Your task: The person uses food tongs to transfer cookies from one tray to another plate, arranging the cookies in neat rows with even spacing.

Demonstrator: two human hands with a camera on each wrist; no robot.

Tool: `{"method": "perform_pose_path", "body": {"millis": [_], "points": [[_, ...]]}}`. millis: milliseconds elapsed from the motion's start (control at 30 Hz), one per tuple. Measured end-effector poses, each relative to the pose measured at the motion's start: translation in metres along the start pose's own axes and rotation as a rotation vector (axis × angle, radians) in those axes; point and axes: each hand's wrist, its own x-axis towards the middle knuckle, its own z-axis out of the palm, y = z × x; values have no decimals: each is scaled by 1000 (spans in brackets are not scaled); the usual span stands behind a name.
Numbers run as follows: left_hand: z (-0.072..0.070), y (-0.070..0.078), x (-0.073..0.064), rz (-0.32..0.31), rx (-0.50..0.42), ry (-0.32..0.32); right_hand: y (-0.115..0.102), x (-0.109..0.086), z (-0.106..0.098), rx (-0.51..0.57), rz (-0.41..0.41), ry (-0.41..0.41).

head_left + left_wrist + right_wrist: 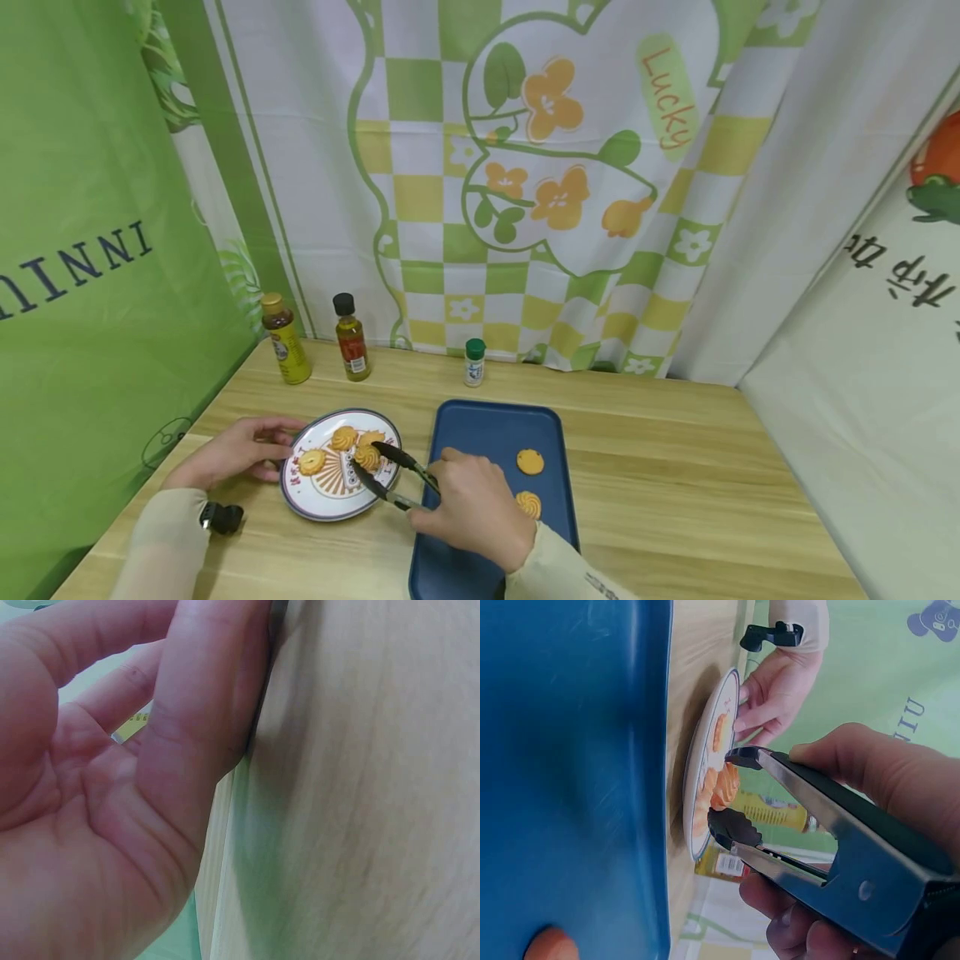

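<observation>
My left hand (pixel 236 452) holds the left rim of a white oval plate (pixel 318 502) with its fingers and thumb. Several swirl cookies (pixel 344 438) lie on the plate. In my right hand (pixel 480 507) I grip metal tongs (pixel 802 870) with black tips. Those tips straddle a swirl cookie (pixel 725 786) over the right part of the plate, low among the others. Below my right forearm and hand is a dark blue tray (pixel 495 425), where two cookies show, one round and flat (pixel 530 462), one swirled (pixel 528 504). In the left wrist view, the left palm (pixel 97 847) hides most of the plate.
Toward the back of the wooden table (pixel 675 483) stand a yellow bottle (pixel 288 346), a black-capped oil bottle (pixel 352 342) and a small green-capped shaker (pixel 474 364). Patterned curtains (pixel 525 317) hang behind the table, and a green one (pixel 112 333) at the left.
</observation>
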Motion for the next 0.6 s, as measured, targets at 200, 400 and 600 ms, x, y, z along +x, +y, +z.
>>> {"method": "perform_pose_path", "body": {"millis": [200, 400, 600], "points": [[-1, 1, -1, 8, -5, -3, -12, 10, 5, -42, -5, -26], [-1, 2, -2, 9, -11, -7, -17, 19, 15, -79, -27, -11], [0, 3, -2, 15, -4, -11, -23, 24, 18, -105, -35, -22]]}}
